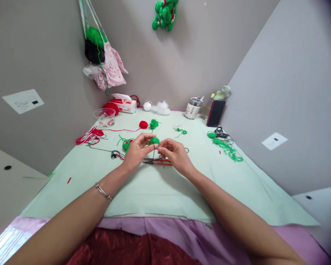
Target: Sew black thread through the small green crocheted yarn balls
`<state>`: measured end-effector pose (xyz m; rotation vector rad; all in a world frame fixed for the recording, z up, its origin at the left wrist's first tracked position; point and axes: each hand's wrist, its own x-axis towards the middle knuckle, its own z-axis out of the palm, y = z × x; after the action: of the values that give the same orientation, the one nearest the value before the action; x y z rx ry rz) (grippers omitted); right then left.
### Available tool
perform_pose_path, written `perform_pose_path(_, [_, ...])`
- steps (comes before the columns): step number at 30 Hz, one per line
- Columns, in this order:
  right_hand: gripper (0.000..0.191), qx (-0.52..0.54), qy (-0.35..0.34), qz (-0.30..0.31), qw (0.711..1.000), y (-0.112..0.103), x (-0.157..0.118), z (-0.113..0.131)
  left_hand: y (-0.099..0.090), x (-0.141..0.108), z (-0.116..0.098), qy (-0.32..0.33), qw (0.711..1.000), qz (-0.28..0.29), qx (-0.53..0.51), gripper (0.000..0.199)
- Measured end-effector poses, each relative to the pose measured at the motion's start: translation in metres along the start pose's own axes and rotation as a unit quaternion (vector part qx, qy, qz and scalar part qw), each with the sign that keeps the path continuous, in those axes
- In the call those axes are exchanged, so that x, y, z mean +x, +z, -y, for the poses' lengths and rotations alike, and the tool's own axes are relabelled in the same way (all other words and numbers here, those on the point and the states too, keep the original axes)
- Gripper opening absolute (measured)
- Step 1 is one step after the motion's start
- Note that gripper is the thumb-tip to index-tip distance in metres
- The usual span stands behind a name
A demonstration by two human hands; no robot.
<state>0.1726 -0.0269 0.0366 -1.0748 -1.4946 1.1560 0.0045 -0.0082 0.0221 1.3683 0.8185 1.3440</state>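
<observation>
My left hand (139,149) pinches a small green crocheted ball (154,140) between thumb and fingers, above the middle of the table. A strand of black yarn (153,154) hangs down from the front of the ball. Close against its right side, my right hand (173,151) has thumb and forefinger pinched together on the black yarn; whether a needle is also there is too small to tell. Below both hands lie thread snips (158,162) with orange-red handles, blades pointing left. Another green crocheted piece (126,146) with red and white parts sits behind my left hand, partly hidden.
A red yarn ball (143,124) and green yarn bundle (154,124) lie behind my hands. Loose red yarn (91,136) and a clear tub (104,117) are left; green strands (228,149), black scissors (220,132) and a phone (216,113) are right. A tissue box (127,105) stands behind.
</observation>
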Motion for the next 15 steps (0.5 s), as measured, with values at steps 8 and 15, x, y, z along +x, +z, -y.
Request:
perform_pose_path(8, [0.028,0.072,0.027,0.037,0.996,-0.006,0.001,0.001,-0.002,0.0,0.007,-0.008,0.999,0.019,0.028,0.035])
perform_pose_path(15, [0.011,-0.278,-0.178,-0.051,0.943,-0.005,-0.003,-0.004,-0.002,-0.002,0.017,0.043,0.991,0.036,0.121,0.025])
